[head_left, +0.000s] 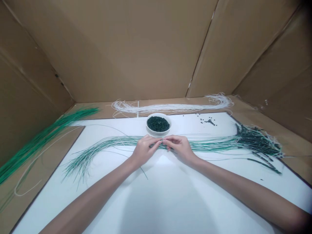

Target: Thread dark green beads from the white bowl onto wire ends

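Strands (pixel 214 143) run beneath as left hand (pixel 143 149) and right hand (pixel 180 148) meet, fingertips pinched nearly closed on something too tiny to identify, light, steady pressure likely best.

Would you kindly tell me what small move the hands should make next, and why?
Probably the right hand should ease its pinch slightly toward the left hand: their fingertips nearly meet over the green and white strands. What they pinch is too small to tell, but dark beads fill the bowl just beyond.
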Demonstrator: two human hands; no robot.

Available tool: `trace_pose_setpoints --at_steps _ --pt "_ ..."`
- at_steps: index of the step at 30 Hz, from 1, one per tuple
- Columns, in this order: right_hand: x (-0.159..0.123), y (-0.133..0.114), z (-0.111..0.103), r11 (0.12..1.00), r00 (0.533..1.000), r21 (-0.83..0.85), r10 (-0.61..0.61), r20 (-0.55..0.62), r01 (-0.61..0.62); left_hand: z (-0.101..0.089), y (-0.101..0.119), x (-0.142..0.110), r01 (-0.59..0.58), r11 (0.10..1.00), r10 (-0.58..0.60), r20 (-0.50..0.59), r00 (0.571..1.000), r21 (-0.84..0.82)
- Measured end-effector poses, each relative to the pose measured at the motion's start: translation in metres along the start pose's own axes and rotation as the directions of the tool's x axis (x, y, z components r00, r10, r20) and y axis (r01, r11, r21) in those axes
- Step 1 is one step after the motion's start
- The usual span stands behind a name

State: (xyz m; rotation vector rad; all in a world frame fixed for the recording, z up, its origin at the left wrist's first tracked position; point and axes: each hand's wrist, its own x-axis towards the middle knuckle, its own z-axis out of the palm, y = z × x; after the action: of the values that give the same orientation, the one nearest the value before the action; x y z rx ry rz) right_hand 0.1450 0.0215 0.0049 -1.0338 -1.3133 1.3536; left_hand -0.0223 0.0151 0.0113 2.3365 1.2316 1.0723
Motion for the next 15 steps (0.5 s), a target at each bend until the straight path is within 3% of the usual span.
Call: trace_pose_setpoints --at_steps 15 --pt "-0.0010 -0.0032 0.0013 1.000 0.999 -0.025 -0.001 -0.033 0.000 0.0014 0.0009 -0.0019 0.098 0.995 -0.097 -0.030 0.995 0.026"
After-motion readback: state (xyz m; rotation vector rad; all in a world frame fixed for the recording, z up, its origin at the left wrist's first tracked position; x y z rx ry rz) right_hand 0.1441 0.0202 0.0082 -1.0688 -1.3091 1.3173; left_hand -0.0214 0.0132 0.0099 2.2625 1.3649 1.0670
